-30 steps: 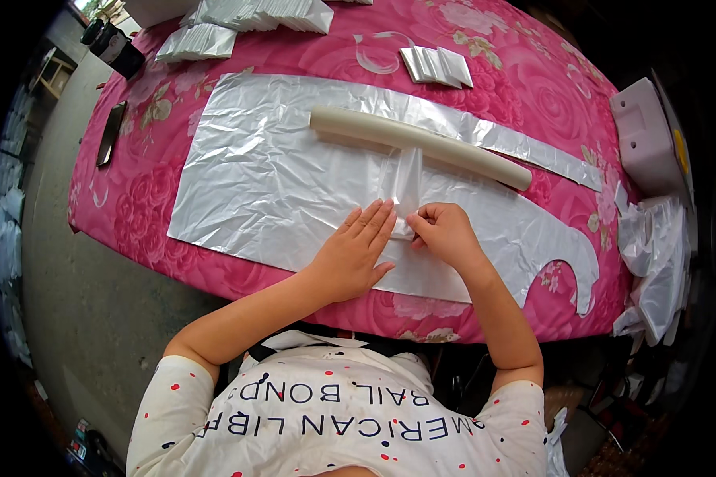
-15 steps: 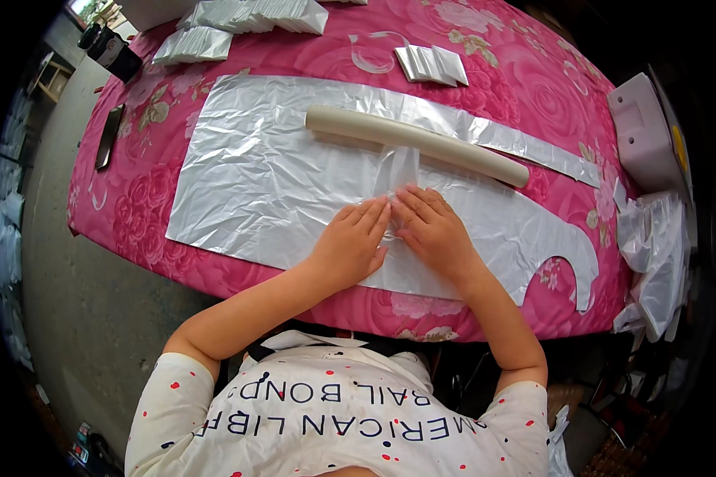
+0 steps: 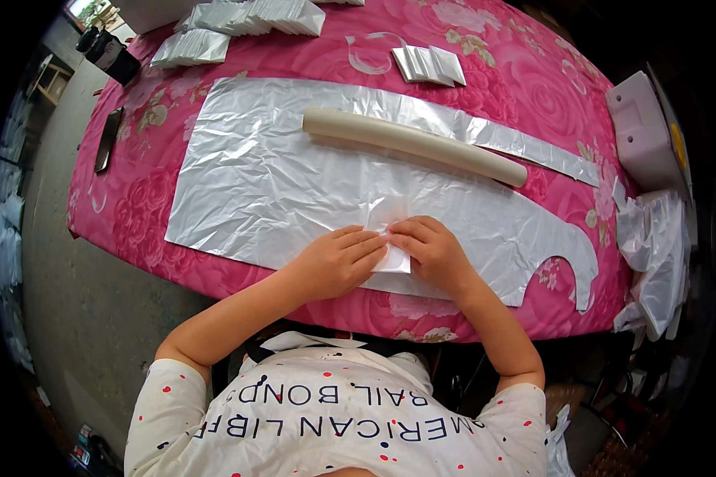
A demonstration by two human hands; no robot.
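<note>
A narrow strip of folded white plastic film lies in front of me, its layers stacked into a small packet. My left hand grips its left edge, fingers pressed together. My right hand is closed on the right edge, with the fingertips of both hands nearly meeting. Beneath them spreads a large silvery plastic sheet, wrinkled, with a curved cut-out at its right end. Just beyond my hands, a long beige tube rests across the sheet.
A pink flowered tablecloth covers the table. At the back are several folded white packets and a smaller group of packets. A phone and a dark bottle stand left; a white foam box and plastic bags are right.
Both hands have drawn nearer to me with the film. The strip that reached up toward the tube is now shorter, and a folded part shows beneath my fingers.
</note>
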